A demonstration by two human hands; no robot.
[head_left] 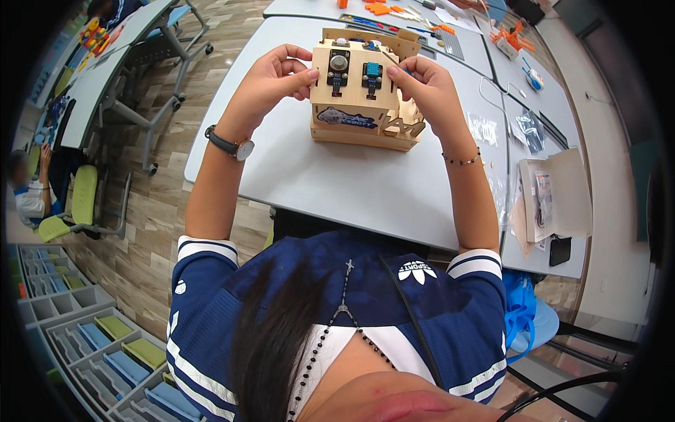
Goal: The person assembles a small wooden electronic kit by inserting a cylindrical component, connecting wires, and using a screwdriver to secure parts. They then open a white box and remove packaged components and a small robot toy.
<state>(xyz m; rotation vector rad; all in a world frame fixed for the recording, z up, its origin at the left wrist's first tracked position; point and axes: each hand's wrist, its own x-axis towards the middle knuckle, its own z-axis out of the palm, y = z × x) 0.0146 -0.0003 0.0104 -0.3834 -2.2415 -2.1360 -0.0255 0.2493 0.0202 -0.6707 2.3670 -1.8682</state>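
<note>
A light wooden box-shaped model (364, 98) stands on the grey table (351, 183). Its near sloping panel carries two small electronic modules, one with a round grey knob (339, 63) and one with a blue square part (372, 70). My left hand (274, 77) grips the panel's left edge, thumb and fingers pinched on the wood. My right hand (425, 88) holds the panel's right edge the same way. A watch (230, 145) is on my left wrist and a thin bracelet (462, 161) on my right.
An open white cardboard box (555, 197) with parts lies at the table's right, beside clear plastic bags (485, 130) and a black phone (560, 250). Orange pieces (380, 8) lie on the far table. Green chairs (81, 200) and a seated person (28, 190) are at left. Storage trays (91, 337) line the floor.
</note>
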